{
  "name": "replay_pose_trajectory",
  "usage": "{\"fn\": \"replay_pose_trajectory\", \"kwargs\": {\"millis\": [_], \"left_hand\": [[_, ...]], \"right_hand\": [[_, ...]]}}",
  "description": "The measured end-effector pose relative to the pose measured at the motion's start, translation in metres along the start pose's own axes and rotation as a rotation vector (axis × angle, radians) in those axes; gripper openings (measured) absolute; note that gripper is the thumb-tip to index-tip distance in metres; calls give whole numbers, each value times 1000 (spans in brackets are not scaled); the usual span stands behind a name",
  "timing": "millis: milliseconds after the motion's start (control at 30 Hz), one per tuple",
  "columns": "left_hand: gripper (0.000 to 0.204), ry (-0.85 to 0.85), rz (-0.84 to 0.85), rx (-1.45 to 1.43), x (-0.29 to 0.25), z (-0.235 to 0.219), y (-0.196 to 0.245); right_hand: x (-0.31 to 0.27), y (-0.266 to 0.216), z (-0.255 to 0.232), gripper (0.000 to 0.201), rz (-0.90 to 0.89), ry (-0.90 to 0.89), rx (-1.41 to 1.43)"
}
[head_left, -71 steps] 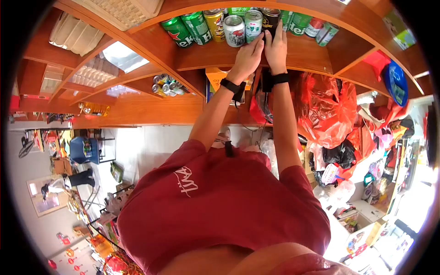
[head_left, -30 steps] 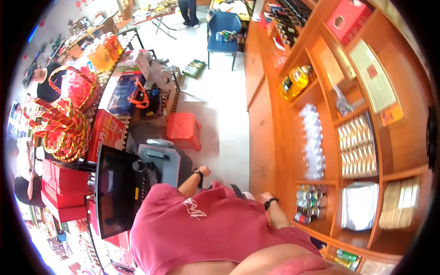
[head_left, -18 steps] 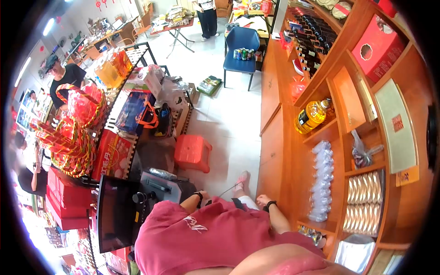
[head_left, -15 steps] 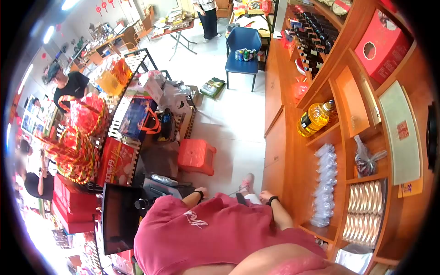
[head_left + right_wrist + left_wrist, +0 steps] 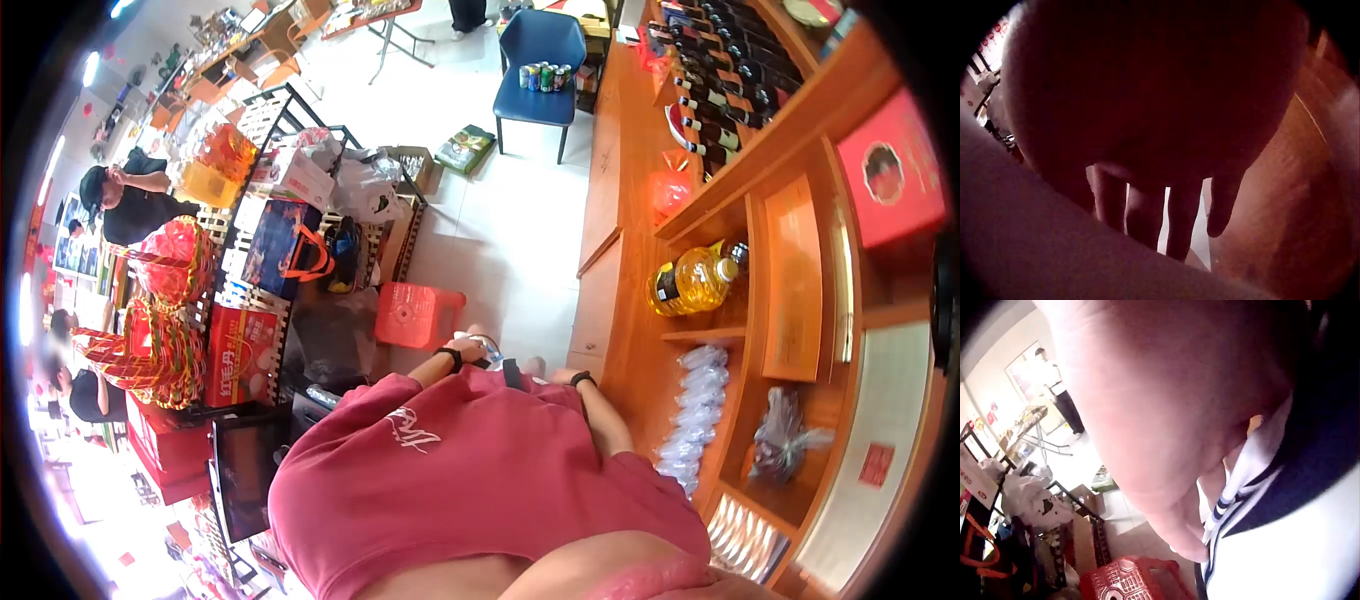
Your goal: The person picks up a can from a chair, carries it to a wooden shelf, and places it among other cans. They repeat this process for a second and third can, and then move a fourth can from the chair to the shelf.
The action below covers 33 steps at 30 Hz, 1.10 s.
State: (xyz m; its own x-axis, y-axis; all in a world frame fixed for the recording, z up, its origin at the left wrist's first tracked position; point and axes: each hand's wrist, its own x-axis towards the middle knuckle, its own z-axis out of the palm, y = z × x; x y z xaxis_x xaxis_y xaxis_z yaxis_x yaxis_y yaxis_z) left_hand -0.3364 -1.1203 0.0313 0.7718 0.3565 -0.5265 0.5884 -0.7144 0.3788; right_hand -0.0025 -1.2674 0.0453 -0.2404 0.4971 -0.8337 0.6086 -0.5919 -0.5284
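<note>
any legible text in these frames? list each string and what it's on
None reads with certainty.
Red shirt: white script print, letters not clear.
Red carton by the rack: white characters, too blurred.
Oil bottle on the shelf: dark label, too small.
Cans on the blue chair: too small.
Red box on the top shelf: round emblem, no readable words.
Both wrist views: no text.

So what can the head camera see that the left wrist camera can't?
Only the head view shows the wooden shelves, the oil bottle, the blue chair carrying cans, and the right hand. Only the left wrist view shows the left hand close up, fingers hanging loose, empty, beside striped clothing. Both show the red stool and white floor.
</note>
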Motion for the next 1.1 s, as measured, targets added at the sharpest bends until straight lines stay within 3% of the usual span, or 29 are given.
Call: {"fn": "replay_pose_trajectory", "kwargs": {"millis": [67,100,200,233,267,333,400,533,600,667,733,800,867,900,1000,1067,1100], "left_hand": [[32,4,-109,-130,25,1,-28],[33,-130,-194,-152,35,-8,-33],[36,-45,-14,-196,56,-18,-63],[41,-136,-142,-351,45,-85,-45],[46,-131,-554,-847,55,-113,-49],[47,-36,-330,-883,99,-124,-106],[50,-13,25,-552,142,-128,-171],[41,-321,-255,-646,152,-234,-225],[38,-303,-271,-681,158,-267,-262],[31,-282,-296,-662,155,-289,-281],[27,-257,-324,-558,153,-308,-307],[28,-259,-367,-399,169,-281,-346],[30,-260,-378,-318,185,-250,-381],[30,-271,-398,-323,184,-257,-384],[29,-284,-413,-386,182,-282,-388],[29,-305,-423,-407,186,-293,-395],[29,-313,-431,-415,190,-294,-403]], "right_hand": [[18,3,-17,28,32,-8,30],[26,5,-27,28,45,-11,44],[53,8,-61,29,116,-7,97],[64,10,-75,29,136,-2,106],[76,10,-90,29,157,2,116],[100,11,-121,29,187,13,130],[126,5,-157,29,199,36,136],[230,-3,-247,30,92,128,66],[280,-37,-298,30,-14,198,16],[272,-110,-340,29,-87,293,81],[295,-156,-375,25,-69,149,37],[336,-189,-397,34,-93,127,-130],[282,-293,-425,43,-139,113,-433],[278,-319,-437,49,-75,58,-447],[297,-337,-466,38,-147,83,-378],[307,-353,-505,37,-34,109,-236],[333,-342,-526,37,-99,181,-210]]}}
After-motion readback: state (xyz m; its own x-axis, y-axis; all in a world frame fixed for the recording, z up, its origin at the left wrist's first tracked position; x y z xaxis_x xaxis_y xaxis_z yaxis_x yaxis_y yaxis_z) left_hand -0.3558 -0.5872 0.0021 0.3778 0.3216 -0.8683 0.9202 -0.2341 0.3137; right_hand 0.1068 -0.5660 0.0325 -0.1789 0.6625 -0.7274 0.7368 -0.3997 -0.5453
